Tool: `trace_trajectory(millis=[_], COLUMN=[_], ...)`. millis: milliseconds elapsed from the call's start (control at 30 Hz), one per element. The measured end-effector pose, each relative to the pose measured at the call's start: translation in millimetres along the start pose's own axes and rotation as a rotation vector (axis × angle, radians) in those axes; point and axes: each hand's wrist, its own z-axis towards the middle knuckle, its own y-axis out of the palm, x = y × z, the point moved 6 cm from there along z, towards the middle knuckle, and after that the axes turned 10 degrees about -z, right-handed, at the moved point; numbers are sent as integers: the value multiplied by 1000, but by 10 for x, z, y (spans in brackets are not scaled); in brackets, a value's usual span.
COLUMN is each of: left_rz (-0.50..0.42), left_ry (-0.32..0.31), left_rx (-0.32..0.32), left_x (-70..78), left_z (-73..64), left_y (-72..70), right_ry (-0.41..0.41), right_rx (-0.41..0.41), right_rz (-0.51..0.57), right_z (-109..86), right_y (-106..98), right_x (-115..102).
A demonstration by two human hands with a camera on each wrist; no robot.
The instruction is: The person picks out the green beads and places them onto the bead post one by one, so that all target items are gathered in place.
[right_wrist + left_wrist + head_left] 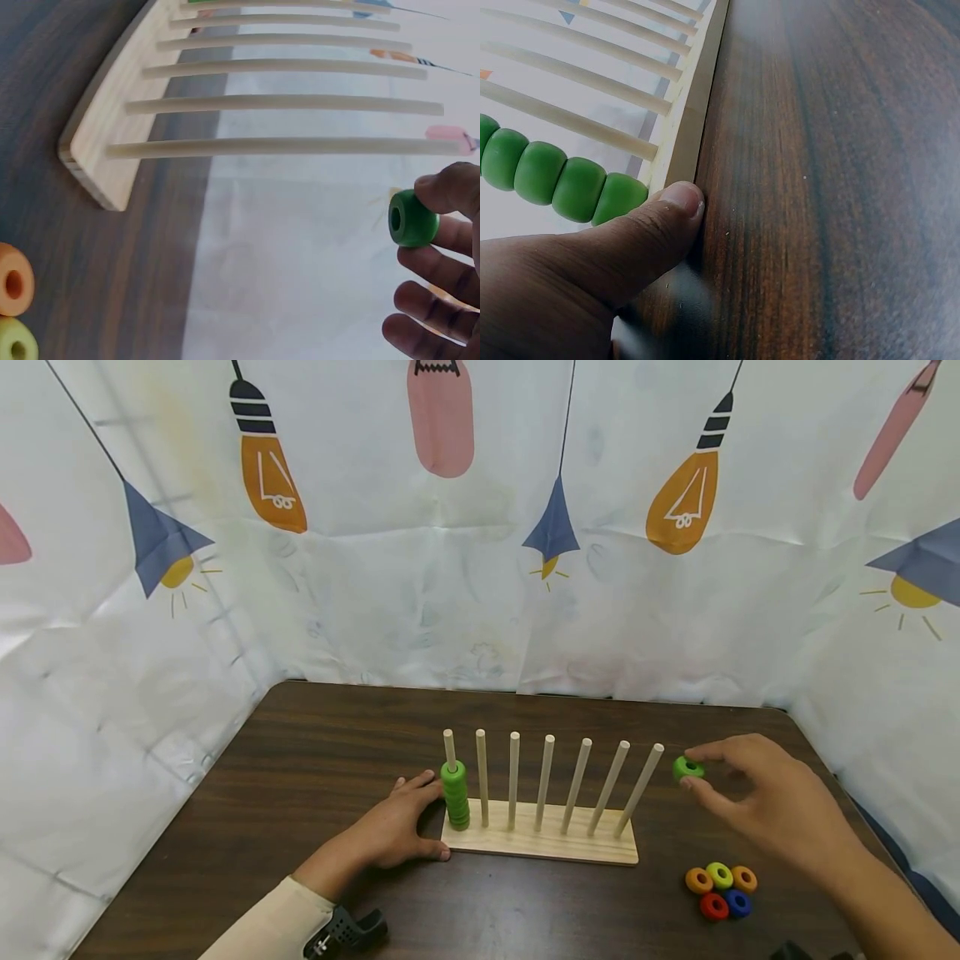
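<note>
A wooden peg rack (540,839) stands on the table with several upright pegs in a row. Green beads (455,797) are stacked on its leftmost peg. My left hand (393,827) holds the rack's left end; in the left wrist view the thumb (676,202) lies at the front corner of the base, and the other fingers are hidden. My right hand (780,793) pinches one green bead (686,768) between thumb and forefinger, in the air to the right of the rightmost peg. The right wrist view shows the hole of this bead (405,217) facing the pegs.
On the dark wood table (337,718), right of the rack, lie two orange beads, a yellow bead (719,874), a red bead (714,907) and a blue bead (738,903) in a close cluster. A white printed cloth (360,610) hangs behind the table.
</note>
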Motion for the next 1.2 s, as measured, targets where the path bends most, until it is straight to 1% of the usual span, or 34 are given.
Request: trace_trajectory(millis=[200, 367, 600, 867, 1067, 1200], left_rz=[4, 4, 4, -3, -2, -5], left_ry=[7, 12, 13, 13, 7, 5], left_rx=[2, -2, -3, -6, -2, -2], left_x=[-1, 5, -1, -7, -13, -17], left_z=[3, 1, 0, -5, 4, 1], left_y=[1, 0, 0, 4, 2, 4], right_ry=[-43, -57, -96, -127, -132, -141], right_rx=[51, 68, 113, 131, 134, 146], right_rz=[8, 19, 52, 70, 70, 91], right_z=[70, 127, 229, 299, 348, 374], right_y=[-111, -169, -256, -305, -316, -311], right_x=[-69, -103, -145, -203, -239, -262])
